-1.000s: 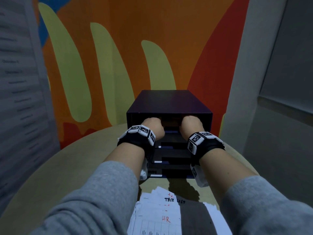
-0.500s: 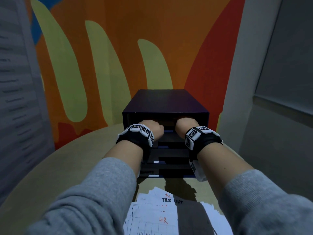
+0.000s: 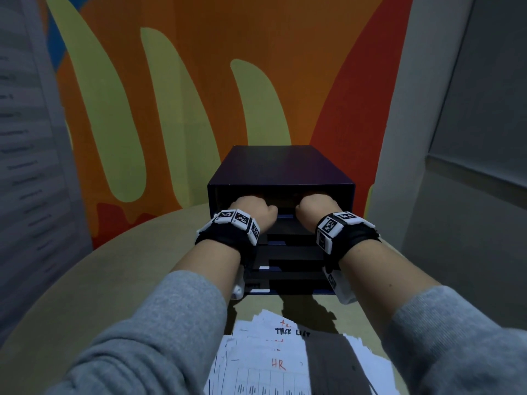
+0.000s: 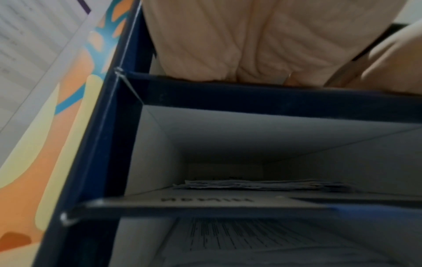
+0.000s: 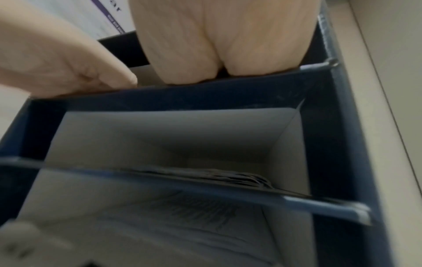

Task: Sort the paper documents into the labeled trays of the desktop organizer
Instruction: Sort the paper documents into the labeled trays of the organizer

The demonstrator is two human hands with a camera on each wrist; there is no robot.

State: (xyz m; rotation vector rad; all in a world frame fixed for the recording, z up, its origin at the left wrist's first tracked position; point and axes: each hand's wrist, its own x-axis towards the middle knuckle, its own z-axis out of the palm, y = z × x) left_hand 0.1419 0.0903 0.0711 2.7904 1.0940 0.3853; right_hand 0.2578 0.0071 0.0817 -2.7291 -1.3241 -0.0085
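A: Where are the papers that still need sorting?

B: The loose stack of documents [image 3: 273, 363] lies on the round table [image 3: 94, 283], at the person's near edge, between the two forearms. The top sheet carries handwriting, "TASK LIST" in black and "HR" in red.

A: And the organizer?

B: The dark blue desktop organizer [image 3: 281, 172] stands straight ahead of the stack, farther from the body, its open front facing the person and its long axis running away toward the painted wall. Lower trays already hold sheets; the left wrist view shows a thin pile [image 4: 262, 184] deep on one shelf.

A: What about the hands?

B: Both are up at the top tray. The left hand [image 3: 251, 212] and right hand [image 3: 319, 209] reach into the opening side by side, fingers curling over the front lip of the top tray [image 5: 182, 94]. Whether any paper is under them, I cannot tell.

A: So which way is the stack?

B: Back toward the body and below both wrists. It sits roughly midway; neither hand looks clearly nearer.
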